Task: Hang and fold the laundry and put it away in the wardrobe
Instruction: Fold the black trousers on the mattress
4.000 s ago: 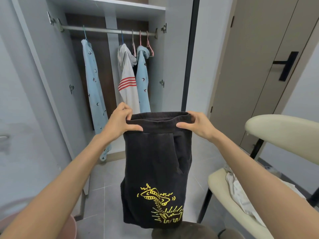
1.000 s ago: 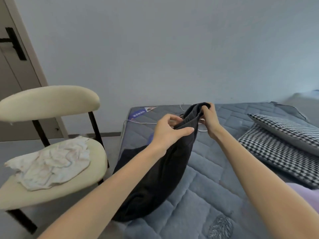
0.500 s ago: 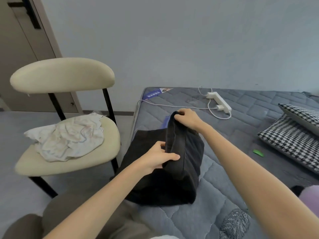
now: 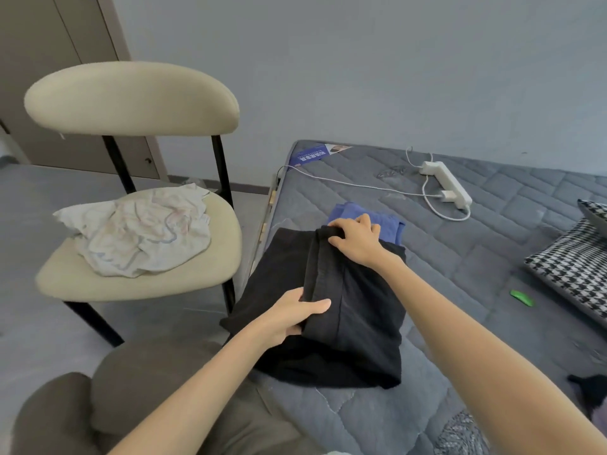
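Matt black cloth shorts [image 4: 358,310], quilted grey fabric mattress [image 4: 476,257].

A home bedroom, told by a quilted grey mattress [image 4: 460,274] with a houndstooth pillow [image 4: 571,270], a cream chair [image 4: 131,96] heaped with crumpled laundry [image 4: 141,231], and a power strip [image 4: 448,183].

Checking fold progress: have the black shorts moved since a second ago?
Yes, downward: then held up above the mattress, the black shorts now lie folded on it, left hand and right hand gripping them.
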Demonstrator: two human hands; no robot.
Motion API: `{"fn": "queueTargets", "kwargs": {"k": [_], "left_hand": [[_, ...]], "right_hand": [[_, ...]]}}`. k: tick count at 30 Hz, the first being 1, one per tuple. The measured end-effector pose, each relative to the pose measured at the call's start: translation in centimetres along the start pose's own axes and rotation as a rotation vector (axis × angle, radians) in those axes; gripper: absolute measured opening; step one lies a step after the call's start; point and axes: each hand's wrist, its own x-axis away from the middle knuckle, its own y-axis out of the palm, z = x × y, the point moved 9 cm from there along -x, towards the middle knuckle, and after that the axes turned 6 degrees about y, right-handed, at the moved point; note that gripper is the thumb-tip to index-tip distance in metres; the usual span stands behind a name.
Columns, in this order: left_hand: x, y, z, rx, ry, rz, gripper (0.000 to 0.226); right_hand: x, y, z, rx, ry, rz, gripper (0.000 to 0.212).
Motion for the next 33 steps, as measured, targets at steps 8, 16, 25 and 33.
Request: {"fn": "queueTargets", "kwargs": {"k": [8, 16, 25, 33], "left_hand": [[0.6, -9.6, -0.4, -0.032, -0.043, 0.142, 0.047], [-0.8, -11.5, -3.8, -0.155, -0.135, 0.229, 0.045], [-0.8, -6.3, 3.2, -1.078, 0.374, 0.475, 0.071], [-4.2, -1.8, -3.1, -1.343, 0.199, 0.148, 0.117]], "right_hand": [[-3.2, 3.7, -6.6, -0.145, -0.109, -0.068, 0.036], [-1.8, 7.2, -7.8, 0.140, -0.278, -0.002, 0.035], [2.1, 6.6, -1.8, 0.583, -0.259, -0.009, 0.051], [0.5, 2.3, 2.4, 0.332, -0.125, 0.097, 0.037]]}}
